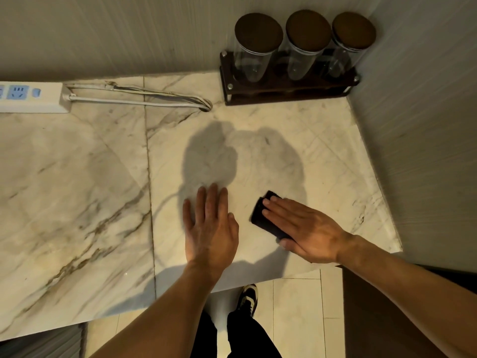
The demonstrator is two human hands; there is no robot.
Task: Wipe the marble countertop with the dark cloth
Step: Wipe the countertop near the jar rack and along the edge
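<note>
The marble countertop is white with brown veins and fills most of the view. A small folded dark cloth lies flat on it near the front right. My right hand presses flat on the cloth with fingers stretched out, covering its right part. My left hand rests palm down on the bare marble just left of the cloth, fingers together and pointing away from me, holding nothing.
A dark wooden rack with three lidded glass jars stands in the back right corner. A white power strip and its looped cable lie along the back wall. A wall bounds the right side. The counter's front edge is near me.
</note>
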